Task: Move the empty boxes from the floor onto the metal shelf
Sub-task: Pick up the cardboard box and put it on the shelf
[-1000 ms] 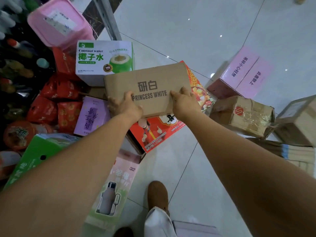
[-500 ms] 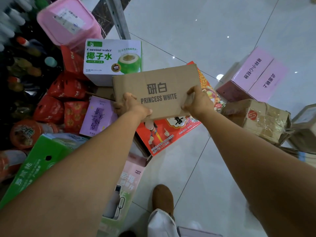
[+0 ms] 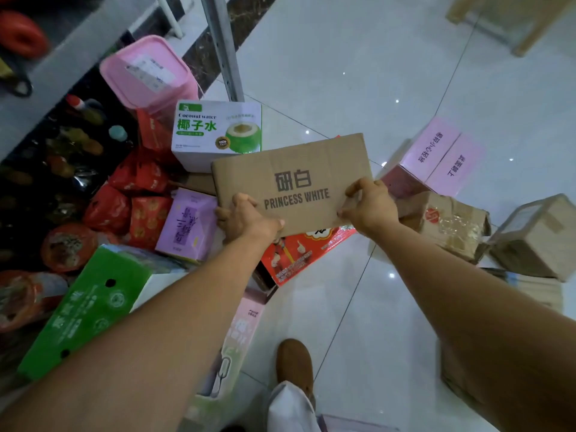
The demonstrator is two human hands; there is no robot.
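Left hand [image 3: 246, 218]: I am gripping the near left corner of the Princess White carton [image 3: 293, 169], fingers curling under its lower edge.
Right hand [image 3: 371, 202]: I am pinching the carton's near right corner, fingers wrapping over the edge.
Carton: I am holding it in the air, tilted, printed face toward me. It is hanging above the red printed box [image 3: 299, 254] and just in front of the coconut water box [image 3: 215, 129], off the floor [image 3: 343, 88] and not yet on the shelf.
Grip risk: I am holding two corners of one edge only. The far end is going unsupported, so I judge the thin card could fold or swing out of my fingers.
Collision risk: the coconut water box and the purple box [image 3: 187, 226] are crowding the space below. If I am carrying it left too low, the far edge could catch and topple one.
Shelf risk: the metal shelf post [image 3: 223, 48] is standing beyond them, and clipping it could twist the carton out of my right pinch.
Footing risk: the taped brown box [image 3: 448, 226] is lying near my right side, so I could trip over it while I am watching the carton.
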